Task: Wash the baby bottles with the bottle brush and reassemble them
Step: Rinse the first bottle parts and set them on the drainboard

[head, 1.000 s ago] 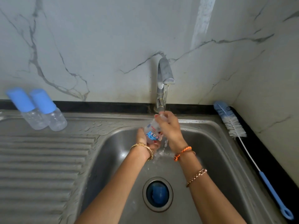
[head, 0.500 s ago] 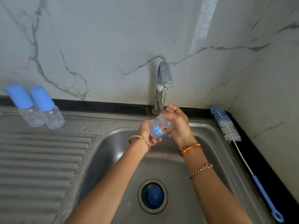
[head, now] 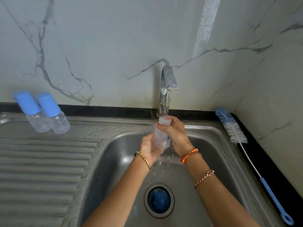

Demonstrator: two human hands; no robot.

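Note:
I hold a clear, uncapped baby bottle (head: pixel 159 136) upright over the sink basin, its open neck under the running tap (head: pixel 168 79). My left hand (head: pixel 148 147) grips the bottle's base from below. My right hand (head: pixel 176 134) wraps around its upper part, fingers at the neck. Water spills down past the bottle into the basin. Two capped bottles with blue lids (head: pixel 27 102) (head: pixel 49 104) stand on the drainboard at the back left. The bottle brush (head: pixel 232 128), white and blue bristles on a blue handle, lies on the dark ledge to the right.
The steel sink (head: pixel 213 145) has a round drain (head: pixel 159 199) with something blue inside it. A ribbed drainboard (head: pixel 41 169) fills the left side. Marble wall panels rise behind and to the right.
The bottle has turned from a tilted position, printed side showing, to upright with its neck under the stream. Both hands shifted slightly with it; water now runs over the bottle.

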